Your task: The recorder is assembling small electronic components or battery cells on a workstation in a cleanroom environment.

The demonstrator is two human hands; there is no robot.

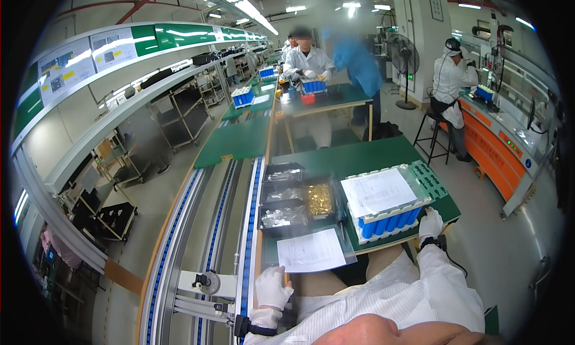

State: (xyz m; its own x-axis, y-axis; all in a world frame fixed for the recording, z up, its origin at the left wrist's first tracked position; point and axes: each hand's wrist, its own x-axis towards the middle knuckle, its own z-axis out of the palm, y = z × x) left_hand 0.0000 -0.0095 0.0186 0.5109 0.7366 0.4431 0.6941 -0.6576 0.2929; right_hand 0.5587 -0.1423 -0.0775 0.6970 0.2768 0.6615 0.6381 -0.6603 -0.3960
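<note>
Blue cylinders (390,222), right of centre, seem between steps. Left hand (274,289) half-curled; right hand (430,224), grip cannot be told. Lifting would need both.

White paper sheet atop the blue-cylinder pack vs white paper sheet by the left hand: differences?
Support: the pack-top white paper sheet lies raised on the white-framed pack of blue cylinders; the left-side white paper sheet lies lower, at the green table's near edge.
Hands: the white-gloved left hand is at the left-side sheet's near-left corner, contact unclear; no hand is on the pack-top sheet.
Shared: both white, rectangular, printed.
</note>
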